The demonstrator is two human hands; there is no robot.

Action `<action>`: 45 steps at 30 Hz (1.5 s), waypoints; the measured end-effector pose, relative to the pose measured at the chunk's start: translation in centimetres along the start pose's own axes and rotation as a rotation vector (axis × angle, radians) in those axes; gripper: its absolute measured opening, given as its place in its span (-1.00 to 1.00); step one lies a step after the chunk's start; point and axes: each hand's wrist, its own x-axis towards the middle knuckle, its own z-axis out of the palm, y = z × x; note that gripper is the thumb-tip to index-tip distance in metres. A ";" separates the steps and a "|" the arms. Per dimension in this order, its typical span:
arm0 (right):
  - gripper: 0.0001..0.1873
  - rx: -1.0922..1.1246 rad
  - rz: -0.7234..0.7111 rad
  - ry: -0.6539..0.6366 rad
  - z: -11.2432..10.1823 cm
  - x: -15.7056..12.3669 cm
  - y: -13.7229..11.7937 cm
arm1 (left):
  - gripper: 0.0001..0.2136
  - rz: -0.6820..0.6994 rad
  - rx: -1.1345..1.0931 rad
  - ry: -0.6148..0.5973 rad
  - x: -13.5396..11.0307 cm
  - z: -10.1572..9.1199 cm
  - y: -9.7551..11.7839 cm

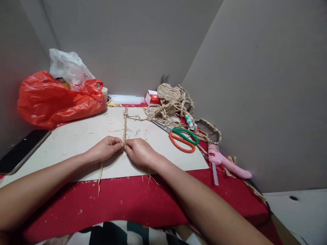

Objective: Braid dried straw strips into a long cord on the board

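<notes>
A straight braided straw rope (125,124) lies on a pale board (76,136), running away from me to the board's far edge. My left hand (105,148) and my right hand (139,152) meet at its near end, both with fingers pinched on the rope's loose strands. Loose straw strands (100,178) hang from under both hands over the red cloth (122,200).
Orange and green scissors (182,137), a small glue tube (189,121) and a pink glue gun (224,163) lie at the right. A heap of braided straw (170,100), a red box (152,98), red and white plastic bags (56,97) and a phone (21,151) surround the board.
</notes>
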 end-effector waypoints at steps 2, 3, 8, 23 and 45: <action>-0.70 -0.033 0.011 0.003 0.0 -0.2 0.0 | -0.78 -0.012 -0.002 0.013 0.1 0.0 -0.1; -0.70 -0.034 0.015 0.003 -0.1 -0.2 0.0 | -0.78 -0.014 -0.003 0.019 0.1 0.1 -0.1; -0.72 0.081 0.039 -0.018 -1.3 -0.3 0.5 | -0.79 -0.038 -0.021 0.041 0.5 0.1 -0.3; -0.78 0.547 0.133 -0.038 1.8 -0.8 -2.1 | -0.74 0.014 -0.170 -0.012 -0.5 0.0 0.6; -0.60 0.858 0.201 -0.223 -0.5 0.0 0.2 | -0.79 0.022 -0.321 -0.253 -0.2 -0.6 0.9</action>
